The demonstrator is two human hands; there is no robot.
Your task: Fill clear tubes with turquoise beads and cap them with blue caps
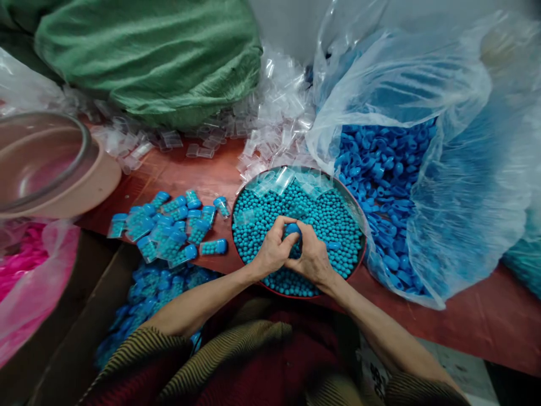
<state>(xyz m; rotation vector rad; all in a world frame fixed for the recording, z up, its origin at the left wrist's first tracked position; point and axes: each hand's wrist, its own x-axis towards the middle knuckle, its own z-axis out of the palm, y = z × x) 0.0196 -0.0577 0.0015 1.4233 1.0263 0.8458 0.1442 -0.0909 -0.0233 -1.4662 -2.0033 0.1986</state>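
One blue cap (292,229), held over the beads (249,242) between your left hand (273,251) and right hand (315,256): fingers of both closed on it, anything beneath it hidden. Probably light, stiff, smooth plastic, apt to slip; best held by its sides. One red-rimmed basin (358,210) around the beads, which look hard and likely to roll; some clear tubes lie on top. One cluster of blue-capped vials (169,225), left of your basin, on the reddish bench (177,169). One plastic bag (465,214) of blue pieces (380,160), right. Beyond: heaped clear tubes, one green sack (156,62), what looks like a grey wall (287,22)
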